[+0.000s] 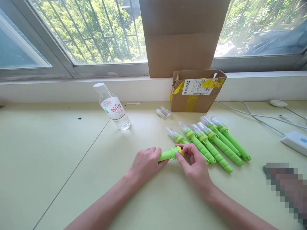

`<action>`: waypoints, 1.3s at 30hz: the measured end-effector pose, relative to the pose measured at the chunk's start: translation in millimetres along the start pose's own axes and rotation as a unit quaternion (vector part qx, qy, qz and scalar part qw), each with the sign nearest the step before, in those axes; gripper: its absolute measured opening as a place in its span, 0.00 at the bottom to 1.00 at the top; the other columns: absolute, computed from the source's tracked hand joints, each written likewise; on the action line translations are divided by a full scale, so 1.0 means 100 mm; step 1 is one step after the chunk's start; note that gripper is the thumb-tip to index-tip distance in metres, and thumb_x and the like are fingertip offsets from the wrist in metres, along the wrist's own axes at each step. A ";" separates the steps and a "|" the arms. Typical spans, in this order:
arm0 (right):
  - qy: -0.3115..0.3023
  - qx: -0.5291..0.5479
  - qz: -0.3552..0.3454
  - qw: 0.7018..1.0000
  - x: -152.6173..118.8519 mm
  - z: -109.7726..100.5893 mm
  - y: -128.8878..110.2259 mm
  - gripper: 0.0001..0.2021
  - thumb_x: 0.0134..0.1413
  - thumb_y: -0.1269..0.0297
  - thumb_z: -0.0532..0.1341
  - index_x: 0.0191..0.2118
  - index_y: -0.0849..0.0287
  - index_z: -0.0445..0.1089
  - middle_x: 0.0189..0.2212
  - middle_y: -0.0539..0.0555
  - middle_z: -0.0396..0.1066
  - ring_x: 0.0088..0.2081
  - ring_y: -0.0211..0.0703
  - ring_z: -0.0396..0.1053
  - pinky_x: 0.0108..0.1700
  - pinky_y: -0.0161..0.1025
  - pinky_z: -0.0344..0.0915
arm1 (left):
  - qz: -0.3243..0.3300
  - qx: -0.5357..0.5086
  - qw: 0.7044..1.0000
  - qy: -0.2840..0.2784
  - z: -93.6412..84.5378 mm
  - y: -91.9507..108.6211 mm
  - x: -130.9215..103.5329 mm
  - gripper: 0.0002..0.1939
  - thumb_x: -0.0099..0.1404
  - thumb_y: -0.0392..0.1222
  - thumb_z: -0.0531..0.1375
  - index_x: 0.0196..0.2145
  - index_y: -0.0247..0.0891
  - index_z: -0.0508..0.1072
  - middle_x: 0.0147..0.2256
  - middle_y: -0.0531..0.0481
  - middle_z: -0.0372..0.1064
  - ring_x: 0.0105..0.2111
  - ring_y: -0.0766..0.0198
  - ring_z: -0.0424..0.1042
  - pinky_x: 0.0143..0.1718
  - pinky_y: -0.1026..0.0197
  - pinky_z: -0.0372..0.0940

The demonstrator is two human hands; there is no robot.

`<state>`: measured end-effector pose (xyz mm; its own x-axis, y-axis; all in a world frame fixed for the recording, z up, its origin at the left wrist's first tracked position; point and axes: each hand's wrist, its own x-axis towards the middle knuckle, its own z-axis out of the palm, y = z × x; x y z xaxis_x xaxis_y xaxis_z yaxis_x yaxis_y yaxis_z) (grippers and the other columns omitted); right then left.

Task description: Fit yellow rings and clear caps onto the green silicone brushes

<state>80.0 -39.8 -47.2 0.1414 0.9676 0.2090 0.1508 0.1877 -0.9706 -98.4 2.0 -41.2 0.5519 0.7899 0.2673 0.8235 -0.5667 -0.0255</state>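
Note:
My left hand [148,161] is wrapped round a green plastic handle [166,155], which lies nearly level just above the table. At the handle's right end, the thumb and fingers of my right hand [193,161] pinch a yellow ring [180,150]. No clear cap shows on this handle. To the right lie several similar green handles with clear ribbed caps [216,140], side by side and slanted. Behind my hands, a small clear bottle with a white top [160,113] lies beside a clear cap [165,111].
A labelled water bottle [116,108] stands at the back left. Against the wall is an open cardboard box [194,95], with a cardboard sheet [182,38] behind it. Cables and a white power strip [296,142] lie at right, near a pixelated object [287,188].

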 end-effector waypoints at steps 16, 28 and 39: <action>-0.027 0.045 0.006 0.999 0.01 -0.03 0.00 0.09 0.56 0.62 0.61 0.34 0.54 0.58 0.41 0.54 0.69 0.47 0.48 0.69 0.48 0.47 0.67 | -0.107 -0.182 0.973 -0.090 -0.22 0.05 0.06 0.24 0.62 0.57 0.53 0.17 0.40 0.54 0.14 0.57 0.48 0.15 0.68 0.50 0.18 0.65 0.42; -0.003 0.058 -0.004 0.998 -0.02 0.00 0.05 0.07 0.57 0.62 0.61 0.33 0.55 0.61 0.40 0.55 0.70 0.47 0.49 0.69 0.43 0.43 0.69 | -0.103 -0.188 0.974 -0.071 -0.19 0.06 0.03 0.25 0.61 0.59 0.54 0.16 0.39 0.56 0.13 0.58 0.48 0.15 0.70 0.48 0.16 0.66 0.41; 0.004 0.079 0.005 0.997 -0.06 0.01 0.00 0.06 0.57 0.64 0.62 0.33 0.54 0.61 0.35 0.53 0.70 0.50 0.50 0.68 0.44 0.45 0.68 | 0.111 0.000 0.961 0.253 -0.06 -0.09 -0.02 0.07 0.62 0.40 0.61 0.33 0.38 0.65 0.25 0.54 0.66 0.22 0.71 0.65 0.19 0.66 0.48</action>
<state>78.0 -45.0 -48.5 0.1507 0.9683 0.1992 -0.0064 0.2025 -0.9793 -108.2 4.1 -36.1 0.5789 0.4353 0.6894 0.6931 -0.7081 -0.1348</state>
